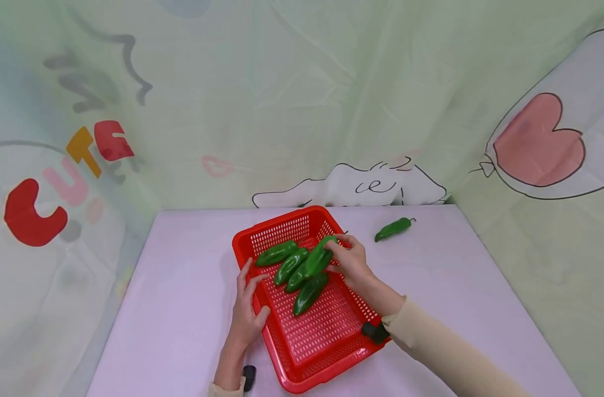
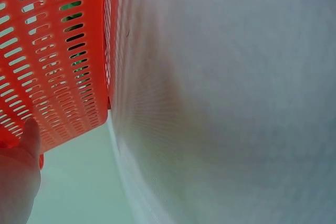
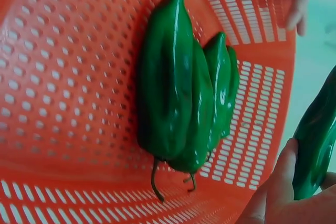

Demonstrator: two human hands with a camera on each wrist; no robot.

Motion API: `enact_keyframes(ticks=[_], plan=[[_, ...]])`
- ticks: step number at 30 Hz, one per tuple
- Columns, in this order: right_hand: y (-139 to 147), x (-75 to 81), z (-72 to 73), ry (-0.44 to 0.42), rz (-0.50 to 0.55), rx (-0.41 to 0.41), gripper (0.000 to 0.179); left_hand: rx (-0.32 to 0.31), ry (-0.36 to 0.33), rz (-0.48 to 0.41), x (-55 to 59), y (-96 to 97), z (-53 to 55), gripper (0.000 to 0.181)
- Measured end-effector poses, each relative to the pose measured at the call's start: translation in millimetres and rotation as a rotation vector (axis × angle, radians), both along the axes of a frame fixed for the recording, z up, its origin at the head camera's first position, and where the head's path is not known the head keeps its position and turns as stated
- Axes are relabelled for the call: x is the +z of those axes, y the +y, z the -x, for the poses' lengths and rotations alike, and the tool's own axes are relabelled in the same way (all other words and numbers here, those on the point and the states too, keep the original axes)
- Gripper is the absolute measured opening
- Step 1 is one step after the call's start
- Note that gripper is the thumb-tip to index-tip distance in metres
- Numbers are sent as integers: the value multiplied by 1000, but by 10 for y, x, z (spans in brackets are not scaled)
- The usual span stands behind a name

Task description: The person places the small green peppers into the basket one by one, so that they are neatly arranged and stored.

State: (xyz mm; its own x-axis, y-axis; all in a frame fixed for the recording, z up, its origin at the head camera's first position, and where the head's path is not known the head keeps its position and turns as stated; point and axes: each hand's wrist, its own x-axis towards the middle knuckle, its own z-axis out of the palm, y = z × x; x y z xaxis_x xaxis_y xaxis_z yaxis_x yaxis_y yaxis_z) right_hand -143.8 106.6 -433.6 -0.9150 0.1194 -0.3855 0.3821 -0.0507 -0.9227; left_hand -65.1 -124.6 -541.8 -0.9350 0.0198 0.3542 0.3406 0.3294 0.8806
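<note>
My right hand (image 1: pixel 352 262) grips a green pepper (image 1: pixel 319 259) above the red basket (image 1: pixel 326 331); in the right wrist view this held pepper (image 3: pixel 316 140) appears at the right edge, between thumb and fingers. Several more glossy green peppers (image 3: pixel 165 77) lie side by side on the basket's floor, stems visible. At the basket's left side, my left hand (image 1: pixel 247 314) holds the rim with spread fingers. One finger (image 2: pixel 30 137) of it lies against the outside of the perforated wall in the left wrist view.
Another green pepper (image 1: pixel 393 229) lies on the pale tabletop (image 1: pixel 192 309), to the right of the basket near the back edge. Printed fabric (image 1: pixel 292 110) hangs behind the table and along both sides.
</note>
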Motion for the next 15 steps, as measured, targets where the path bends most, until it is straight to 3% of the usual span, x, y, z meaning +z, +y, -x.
enact_keyframes(ticks=[11, 15], plan=[[-100, -96, -96, -92, -99, -14, 46, -4, 1, 9, -11, -15, -11, 63], [-96, -119, -103, -146, -115, 12, 32, -5, 24, 24, -14, -22, 0, 63]])
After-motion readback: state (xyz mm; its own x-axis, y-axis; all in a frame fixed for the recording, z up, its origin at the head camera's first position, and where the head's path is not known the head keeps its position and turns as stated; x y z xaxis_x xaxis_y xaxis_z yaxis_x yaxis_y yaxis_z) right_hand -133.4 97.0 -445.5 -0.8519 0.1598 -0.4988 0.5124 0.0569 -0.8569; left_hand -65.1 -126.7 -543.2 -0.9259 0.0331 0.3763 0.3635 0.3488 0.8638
